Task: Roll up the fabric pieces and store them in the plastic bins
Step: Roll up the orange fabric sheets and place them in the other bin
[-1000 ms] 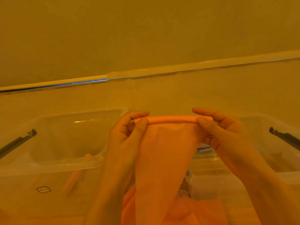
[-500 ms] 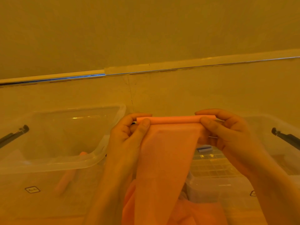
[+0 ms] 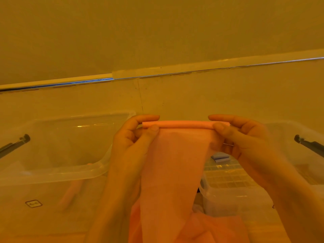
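Orange fabric [image 3: 172, 165], lower end cut off

Two plastic bins sit side by side: left bin [image 3: 52, 172], right bin [image 3: 228, 193]. Between them, nearer, the fabric strip [image 3: 175, 163] hangs. A wall [image 3: 157, 32] stands behind.

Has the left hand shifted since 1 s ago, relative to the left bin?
Yes, slightly. The left hand sat just right of the left bin corner; now its knuckles overlap that corner, so it has drifted left, with fingers pinching the fabric roll.
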Demonstrator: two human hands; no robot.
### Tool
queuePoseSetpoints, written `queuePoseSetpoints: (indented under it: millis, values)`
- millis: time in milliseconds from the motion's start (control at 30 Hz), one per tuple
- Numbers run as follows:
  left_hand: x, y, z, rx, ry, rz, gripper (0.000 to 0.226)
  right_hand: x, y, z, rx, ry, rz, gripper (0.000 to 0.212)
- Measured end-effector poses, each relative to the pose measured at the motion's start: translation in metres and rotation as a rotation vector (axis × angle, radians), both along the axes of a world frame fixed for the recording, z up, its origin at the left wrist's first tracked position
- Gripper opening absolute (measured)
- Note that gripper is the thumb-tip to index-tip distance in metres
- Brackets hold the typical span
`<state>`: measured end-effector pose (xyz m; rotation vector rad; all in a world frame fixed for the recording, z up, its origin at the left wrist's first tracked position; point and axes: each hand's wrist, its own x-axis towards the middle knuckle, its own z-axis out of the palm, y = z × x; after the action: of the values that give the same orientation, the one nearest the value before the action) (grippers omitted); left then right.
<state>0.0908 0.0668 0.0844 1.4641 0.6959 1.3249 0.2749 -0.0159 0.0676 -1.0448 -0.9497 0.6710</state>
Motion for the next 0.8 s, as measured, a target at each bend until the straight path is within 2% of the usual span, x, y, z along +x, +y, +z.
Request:
queuePoseSetpoints:
  millis: [133, 333, 433, 500, 600, 700, 800]
  values:
    - [-0.001, 0.003, 0.000, 0.018, 0.058, 0.040, 0.010, 0.003, -0.001, 0.001, 0.026, 0.023, 0.062, 0.027]
    - [-0.003, 0.002, -0.002, -0.042, 0.043, 0.001, 0.007, 0.005, 0.003, -0.004, 0.046, -0.039, 0.084, 0.054]
    - [-0.002, 0.003, -0.001, -0.086, 0.014, -0.042, 0.004, 0.002, 0.005, -0.004, 0.034, -0.073, 0.084, 0.054]
    - [-0.001, 0.004, -0.001, -0.113, -0.023, -0.052, 0.010, 0.001, 0.005, -0.004, 0.028, -0.078, 0.084, 0.047]
    - [-0.002, 0.005, -0.001, -0.131, -0.030, -0.034, 0.015, -0.002, 0.004, -0.002, -0.003, -0.052, 0.070, 0.026]
    - [-0.001, 0.006, -0.001, -0.133, -0.036, -0.005, 0.010, -0.004, 0.006, -0.004, -0.013, -0.014, 0.037, 0.023]
    - [0.000, 0.006, -0.003, -0.076, 0.032, 0.051, 0.012, -0.006, 0.008, -0.005, 0.007, -0.001, -0.011, 0.017]
